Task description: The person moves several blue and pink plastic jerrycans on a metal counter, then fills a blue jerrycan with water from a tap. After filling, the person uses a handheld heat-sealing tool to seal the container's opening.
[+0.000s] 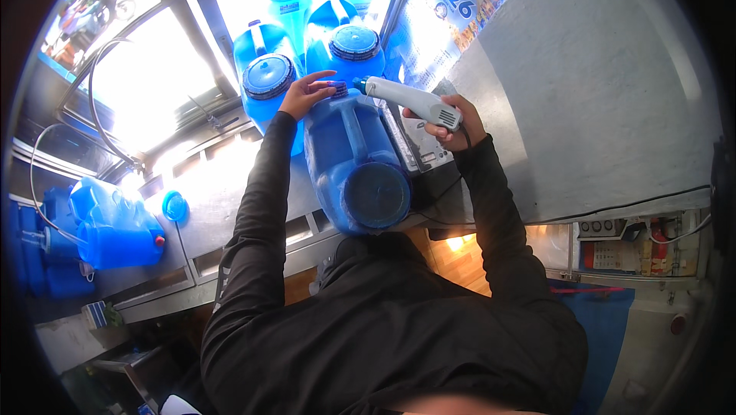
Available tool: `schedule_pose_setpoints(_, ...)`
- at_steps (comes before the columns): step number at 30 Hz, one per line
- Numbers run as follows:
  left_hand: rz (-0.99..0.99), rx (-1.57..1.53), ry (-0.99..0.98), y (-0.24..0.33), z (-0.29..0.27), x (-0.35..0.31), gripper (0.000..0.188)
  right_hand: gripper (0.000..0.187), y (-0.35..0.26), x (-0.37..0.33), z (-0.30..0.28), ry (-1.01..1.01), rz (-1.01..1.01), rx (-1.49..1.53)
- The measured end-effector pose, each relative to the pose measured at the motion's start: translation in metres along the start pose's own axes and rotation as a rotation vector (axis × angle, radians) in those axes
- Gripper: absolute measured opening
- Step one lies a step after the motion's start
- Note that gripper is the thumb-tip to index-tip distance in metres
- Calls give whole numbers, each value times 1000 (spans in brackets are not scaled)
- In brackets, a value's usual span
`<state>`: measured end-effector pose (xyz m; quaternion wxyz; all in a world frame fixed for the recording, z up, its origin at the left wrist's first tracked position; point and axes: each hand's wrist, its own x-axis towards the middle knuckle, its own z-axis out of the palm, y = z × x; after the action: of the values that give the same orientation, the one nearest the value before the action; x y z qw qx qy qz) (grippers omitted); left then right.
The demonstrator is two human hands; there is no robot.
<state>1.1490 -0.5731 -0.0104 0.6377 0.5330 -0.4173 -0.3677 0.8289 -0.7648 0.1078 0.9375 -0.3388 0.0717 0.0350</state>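
Observation:
A blue water jug (320, 147) lies on the counter right in front of me, its big round dark lid (376, 194) toward me and its handle up. At its far end is a small ridged dark cap (338, 89). My left hand (305, 95) is beside that cap, fingers stretched and apart, the lower ones at its edge. In my right hand (460, 120) is a white heat gun (410, 101), gripped round its body. Its nozzle points left toward the cap, a short gap away. A cable hangs from the gun's rear.
More blue jugs with round lids (268, 76) stand behind, by the bright window. At left, a blue container (115, 223) with a red cap sits near a loose blue lid (175, 206) and a hose. A grey wall (583, 93) bounds the right, with a black cable (613, 206) along its foot.

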Motion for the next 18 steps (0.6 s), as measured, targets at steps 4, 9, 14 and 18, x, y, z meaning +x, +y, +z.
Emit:
schedule_pose_setpoints(4, 3, 27, 0, 0, 0, 0, 49, 67, -2, 3, 0, -10, 19, 20)
schedule_pose_setpoints(9, -15, 5, -6, 2, 0, 0, 51, 67, -5, 2, 5, -13, 41, 18)
schedule_pose_setpoints(14, -14, -9, -9, 3, 0, 0, 51, 66, -6, 1, 9, -26, 62, -16)
schedule_pose_setpoints(18, -19, 39, 10, 5, 1, 0, 51, 65, -6, 3, 11, -68, 47, -32)
